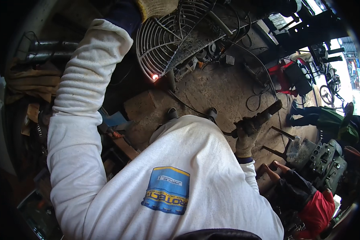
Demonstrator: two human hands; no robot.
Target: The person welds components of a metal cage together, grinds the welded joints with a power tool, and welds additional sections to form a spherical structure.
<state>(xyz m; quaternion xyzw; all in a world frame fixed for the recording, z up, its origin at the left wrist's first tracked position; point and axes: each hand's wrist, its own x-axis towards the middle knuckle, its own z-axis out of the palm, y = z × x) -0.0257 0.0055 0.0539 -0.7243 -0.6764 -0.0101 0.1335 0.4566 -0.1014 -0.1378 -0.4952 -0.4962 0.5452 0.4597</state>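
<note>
A round guard of concentric metal rings [158, 48] lies on a dark metal work surface [200, 46] ahead of me. A small spot on its near rim [155, 76] glows orange-red. My left hand [158, 5], in a tan work glove, is at the top edge beside the rings; its fingers are out of the picture. To the right, away from the guard, my gloved right hand [247, 134] is closed around a dark welding electrode holder [273, 108]. A cable runs by that hand.
Cables [254, 102] loop over the concrete floor. A person in red [318, 208] is by a grey-green machine [324, 160] at the lower right; a person in green [336, 124] stands beyond. A red and black object [288, 76] is farther back. Wood and tools [124, 148] lie left.
</note>
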